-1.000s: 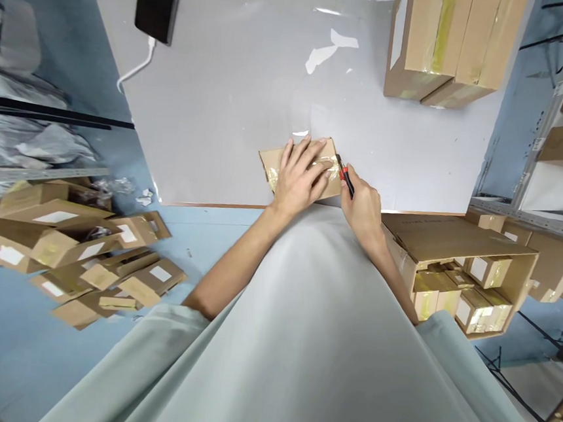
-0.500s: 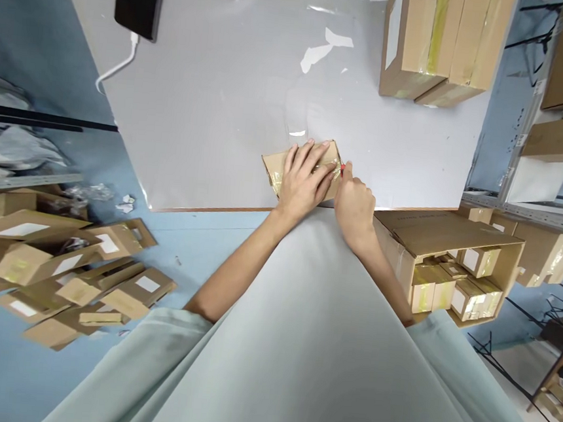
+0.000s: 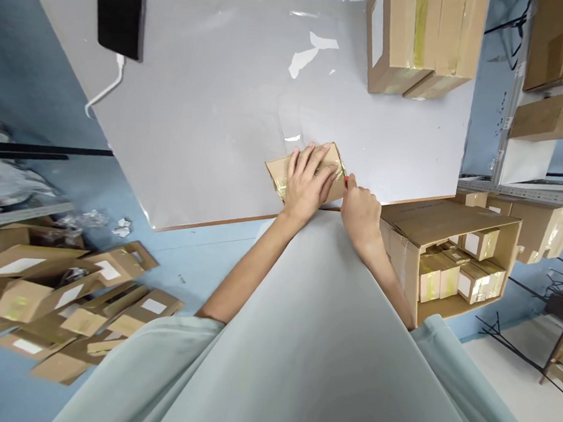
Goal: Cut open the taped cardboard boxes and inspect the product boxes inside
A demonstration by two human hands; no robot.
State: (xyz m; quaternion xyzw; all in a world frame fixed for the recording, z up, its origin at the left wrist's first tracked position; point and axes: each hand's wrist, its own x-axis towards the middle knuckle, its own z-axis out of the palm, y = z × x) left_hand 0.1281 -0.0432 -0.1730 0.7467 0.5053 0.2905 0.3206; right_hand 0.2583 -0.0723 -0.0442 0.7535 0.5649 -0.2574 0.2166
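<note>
A small flat cardboard box point(image 3: 279, 169) with shiny clear tape lies tilted at the table's front edge. My left hand point(image 3: 307, 184) is laid over it, fingers spread with their tips at its far edge, gripping it against the table. At the box's right end, my right hand point(image 3: 361, 211) is closed in a fist around a small red tool point(image 3: 346, 181). Only a bit of red shows by the index finger; the rest of the tool is hidden. The fist is close against the taped end of the box.
On the grey table point(image 3: 209, 132) are a phone point(image 3: 119, 10) with a white cable, torn white scraps point(image 3: 304, 60) and taped cartons point(image 3: 404, 44). A large open carton point(image 3: 452, 226) holding small boxes stands at right. Cardboard boxes point(image 3: 139, 310) are heaped on the floor at left.
The view has turned slightly, shifting the table and surroundings. My right hand and the red tool have moved a little toward me along the box's right end. My left hand keeps its place on the box.
</note>
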